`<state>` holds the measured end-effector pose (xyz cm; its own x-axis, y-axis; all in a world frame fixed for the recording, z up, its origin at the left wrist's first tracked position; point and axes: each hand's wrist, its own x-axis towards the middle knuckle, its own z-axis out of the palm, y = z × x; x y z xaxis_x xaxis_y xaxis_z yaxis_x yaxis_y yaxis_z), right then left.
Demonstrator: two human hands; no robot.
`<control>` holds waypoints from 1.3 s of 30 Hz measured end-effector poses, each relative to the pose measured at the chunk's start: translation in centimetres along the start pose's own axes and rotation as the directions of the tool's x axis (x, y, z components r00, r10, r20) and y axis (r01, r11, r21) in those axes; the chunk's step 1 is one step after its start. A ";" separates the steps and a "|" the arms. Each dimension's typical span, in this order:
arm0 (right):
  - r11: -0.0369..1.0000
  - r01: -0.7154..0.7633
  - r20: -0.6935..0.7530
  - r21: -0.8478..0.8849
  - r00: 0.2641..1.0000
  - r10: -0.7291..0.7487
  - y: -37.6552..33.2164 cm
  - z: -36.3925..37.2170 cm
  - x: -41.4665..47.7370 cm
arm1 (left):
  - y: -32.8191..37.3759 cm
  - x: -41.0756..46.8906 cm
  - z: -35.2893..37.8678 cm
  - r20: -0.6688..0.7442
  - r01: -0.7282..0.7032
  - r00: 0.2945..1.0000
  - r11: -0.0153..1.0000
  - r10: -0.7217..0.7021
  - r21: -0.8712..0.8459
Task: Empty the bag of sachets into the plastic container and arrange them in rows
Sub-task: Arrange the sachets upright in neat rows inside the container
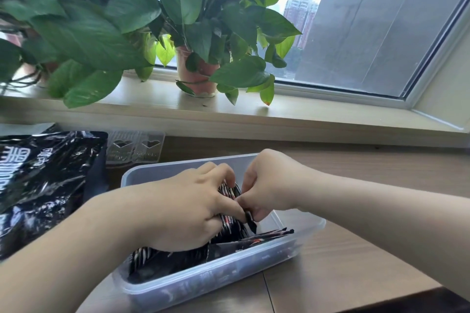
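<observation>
A clear plastic container (pixel 193 284) stands on the wooden table in front of me, with several black sachets (pixel 254 239) inside it. My left hand (pixel 185 208) reaches into the middle of the container and grips a bundle of upright sachets (pixel 229 192). My right hand (pixel 269 185) meets it from the right and pinches the same bundle at its near edge. A shiny black bag (pixel 48 185) lies on the table to the left of the container.
A clear lid with heart-shaped cutouts (pixel 136 147) lies behind the container by the bag. Potted plants (pixel 195 68) stand on the windowsill beyond the table, their leaves hanging over its edge. The table's front edge runs at the lower right.
</observation>
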<state>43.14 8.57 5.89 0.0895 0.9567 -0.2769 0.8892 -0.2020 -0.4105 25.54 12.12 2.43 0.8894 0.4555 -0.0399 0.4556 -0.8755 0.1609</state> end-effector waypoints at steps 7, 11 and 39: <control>0.983 -0.065 0.102 0.173 0.994 0.048 0.5 0.1 0.3 | 0.3 0.0 -0.7 -0.203 -0.040 0.979 0.993 0.017 -0.113; 0.972 -0.089 0.126 0.219 0.990 0.063 0.4 0.6 0.4 | 0.4 -0.5 -1.7 -0.471 0.037 0.876 0.988 -0.105 -0.153; 0.994 -0.022 -0.096 0.111 0.995 0.033 1.2 1.6 -1.4 | 1.8 -3.8 -4.0 0.062 0.497 0.865 0.867 -0.498 0.033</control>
<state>43.36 6.63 4.36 0.1612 0.9654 -0.2050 0.8318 -0.2447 -0.4982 22.83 9.48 6.83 0.5449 0.8198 -0.1761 0.8382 -0.5383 0.0873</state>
